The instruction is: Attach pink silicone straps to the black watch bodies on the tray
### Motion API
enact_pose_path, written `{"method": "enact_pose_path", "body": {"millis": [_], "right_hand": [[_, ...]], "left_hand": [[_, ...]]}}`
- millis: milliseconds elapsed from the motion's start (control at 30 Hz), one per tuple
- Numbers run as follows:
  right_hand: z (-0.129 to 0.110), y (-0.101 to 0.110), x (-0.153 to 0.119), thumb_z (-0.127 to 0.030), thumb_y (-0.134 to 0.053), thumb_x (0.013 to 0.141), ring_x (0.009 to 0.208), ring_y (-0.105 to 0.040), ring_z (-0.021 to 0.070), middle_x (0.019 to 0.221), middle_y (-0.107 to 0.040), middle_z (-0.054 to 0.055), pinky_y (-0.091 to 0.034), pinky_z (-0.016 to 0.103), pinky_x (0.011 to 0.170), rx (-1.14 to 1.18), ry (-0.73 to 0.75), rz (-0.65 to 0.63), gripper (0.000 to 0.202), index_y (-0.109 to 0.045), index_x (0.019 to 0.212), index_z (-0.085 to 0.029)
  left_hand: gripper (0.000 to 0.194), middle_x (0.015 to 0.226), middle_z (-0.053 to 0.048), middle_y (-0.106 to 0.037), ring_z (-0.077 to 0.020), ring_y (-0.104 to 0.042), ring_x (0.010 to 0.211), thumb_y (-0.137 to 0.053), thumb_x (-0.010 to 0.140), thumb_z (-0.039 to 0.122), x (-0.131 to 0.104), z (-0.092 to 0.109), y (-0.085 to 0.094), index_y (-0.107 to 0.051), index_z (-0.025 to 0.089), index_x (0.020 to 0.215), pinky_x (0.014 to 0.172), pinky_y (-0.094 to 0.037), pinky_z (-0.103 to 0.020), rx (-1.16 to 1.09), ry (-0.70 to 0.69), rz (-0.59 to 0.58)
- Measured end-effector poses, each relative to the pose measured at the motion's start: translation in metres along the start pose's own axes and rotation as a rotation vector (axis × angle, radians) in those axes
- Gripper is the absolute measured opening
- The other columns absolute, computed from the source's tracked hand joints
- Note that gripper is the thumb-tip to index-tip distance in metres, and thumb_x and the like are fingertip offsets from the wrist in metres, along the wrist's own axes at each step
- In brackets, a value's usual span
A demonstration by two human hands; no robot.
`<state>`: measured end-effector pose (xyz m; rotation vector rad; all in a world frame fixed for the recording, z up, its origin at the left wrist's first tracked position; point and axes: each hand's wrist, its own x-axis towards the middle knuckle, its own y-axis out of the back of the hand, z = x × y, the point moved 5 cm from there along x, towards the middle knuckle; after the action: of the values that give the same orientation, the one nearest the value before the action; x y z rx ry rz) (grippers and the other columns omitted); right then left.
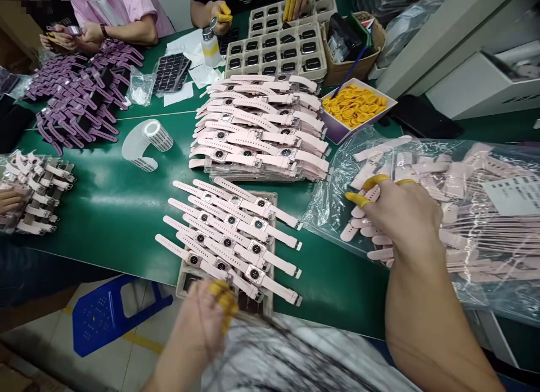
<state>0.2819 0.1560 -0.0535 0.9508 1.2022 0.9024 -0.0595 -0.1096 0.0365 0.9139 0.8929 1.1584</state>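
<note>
My right hand (396, 209), with yellow finger cots, reaches over a clear plastic bag (329, 206) of pink watch straps (422, 172). Its thumb and index finger close on a pink strap (370, 194) at the bag's mouth. My left hand (205, 319), its fingertips also in yellow cots, is curled at the near edge of a watch tray (270, 305); whatever it may hold is hidden. On that tray lie slanted rows of watches with pink straps (228, 242), backs up. Dark watch faces show in the tray's near compartments beside my left hand.
Behind stands a stack of pink-strapped watches (257, 127). Around it are a box of yellow finger cots (354, 105), watch trays (276, 52), a bottle (210, 48), a curled plastic sheet (145, 142) and purple-strapped watches (84, 94). Co-workers' hands (299, 1) work opposite. A blue stool (101, 313) is lower left.
</note>
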Motion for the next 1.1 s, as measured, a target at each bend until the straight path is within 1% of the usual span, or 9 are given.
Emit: {"method": "enact_pose_path", "body": {"millis": [133, 233, 333, 467, 533, 633, 800, 933, 1100], "right_hand": [[0.006, -0.001, 0.002, -0.043, -0.053, 0.096, 0.092, -0.063, 0.0318, 0.101, -0.067, 0.013, -0.038, 0.037, 0.064, 0.147, -0.063, 0.032, 0.027, -0.060, 0.113, -0.024], [0.017, -0.003, 0.003, -0.033, -0.057, 0.091, 0.079, -0.061, 0.0297, 0.088, -0.065, 0.008, -0.039, 0.038, 0.064, 0.299, -0.149, 0.080, 0.023, -0.056, 0.112, -0.023], [0.026, -0.002, 0.004, -0.030, -0.065, 0.082, 0.072, -0.059, 0.0273, 0.080, -0.060, 0.003, -0.045, 0.040, 0.068, 0.646, -0.185, 0.201, 0.047, -0.049, 0.125, -0.022], [0.020, 0.012, -0.004, -0.029, -0.070, 0.076, 0.080, -0.061, 0.0222, 0.091, -0.060, 0.002, -0.051, 0.039, 0.075, 1.312, -0.022, 0.377, 0.047, -0.052, 0.119, -0.024], [0.002, 0.019, -0.017, -0.037, -0.072, 0.080, 0.075, -0.061, 0.0203, 0.089, -0.061, 0.001, -0.053, 0.036, 0.068, 1.579, 0.112, 0.252, 0.036, -0.055, 0.110, -0.026], [-0.047, 0.022, -0.055, -0.044, -0.066, 0.092, 0.068, -0.062, 0.0201, 0.085, -0.062, 0.000, -0.052, 0.034, 0.057, 1.819, 0.341, -0.234, 0.024, -0.054, 0.107, -0.030], [-0.114, 0.008, -0.117, -0.053, -0.061, 0.095, 0.057, -0.056, 0.0185, 0.077, -0.061, -0.002, -0.046, 0.034, 0.054, 1.849, 0.639, -0.688, 0.023, -0.058, 0.112, -0.038], [-0.134, -0.008, -0.123, -0.061, -0.065, 0.086, 0.051, -0.048, 0.0183, 0.059, -0.054, -0.005, -0.041, 0.034, 0.053, 1.828, 0.677, -0.758, 0.026, -0.062, 0.104, -0.043], [-0.137, -0.012, -0.117, -0.064, -0.065, 0.083, 0.049, -0.046, 0.0165, 0.056, -0.056, -0.006, -0.034, 0.031, 0.051, 1.769, 0.654, -0.827, 0.030, -0.060, 0.090, -0.036]], "left_hand": [[0.021, 0.107, -0.010, -0.076, -0.0290, -0.065, 0.099, -0.060, 0.096, 0.023, -0.012, 0.048, -0.048, -0.076, 0.020, 0.108, 0.084, -0.049, -0.044, 0.202, -0.052, -0.033], [0.019, 0.103, -0.011, -0.077, -0.0301, -0.066, 0.098, -0.062, 0.093, 0.024, -0.014, 0.050, -0.064, -0.079, 0.019, 0.100, 0.084, -0.048, -0.045, 0.365, -0.096, -0.100], [0.019, 0.104, -0.014, -0.076, -0.0323, -0.065, 0.101, -0.065, 0.089, 0.030, -0.012, 0.045, -0.072, -0.080, 0.018, 0.094, 0.087, -0.048, -0.047, 0.370, -0.166, -0.230], [0.017, 0.094, -0.012, -0.077, -0.0276, -0.068, 0.092, -0.064, 0.092, 0.026, -0.007, 0.039, -0.074, -0.078, 0.017, 0.091, 0.083, -0.051, -0.042, 0.359, -0.237, -0.254], [0.014, 0.082, -0.009, -0.075, -0.0247, -0.069, 0.086, -0.063, 0.092, 0.020, 0.001, 0.040, -0.065, -0.075, 0.018, 0.083, 0.079, -0.052, -0.037, 0.306, -0.287, -0.242], [0.011, 0.080, -0.006, -0.074, -0.0217, -0.069, 0.079, -0.063, 0.094, 0.022, 0.031, 0.043, -0.026, -0.071, 0.020, 0.087, 0.073, -0.055, -0.033, 0.080, -0.273, -0.210], [0.025, 0.101, -0.006, -0.075, -0.0171, -0.072, 0.077, -0.050, 0.101, 0.021, 0.122, 0.033, 0.030, -0.056, 0.025, 0.124, 0.066, -0.058, -0.028, -0.454, -0.040, 0.040], [0.038, 0.121, -0.012, -0.070, -0.0221, -0.070, 0.110, -0.044, 0.100, 0.018, 0.173, 0.025, 0.002, -0.050, 0.020, 0.137, 0.095, -0.058, -0.038, -0.657, -0.153, 0.159], [0.047, 0.136, -0.011, -0.064, -0.0220, -0.062, 0.126, -0.043, 0.099, 0.012, 0.178, 0.023, -0.026, -0.051, 0.024, 0.144, 0.108, -0.052, -0.039, -0.685, -0.330, 0.104]]}}
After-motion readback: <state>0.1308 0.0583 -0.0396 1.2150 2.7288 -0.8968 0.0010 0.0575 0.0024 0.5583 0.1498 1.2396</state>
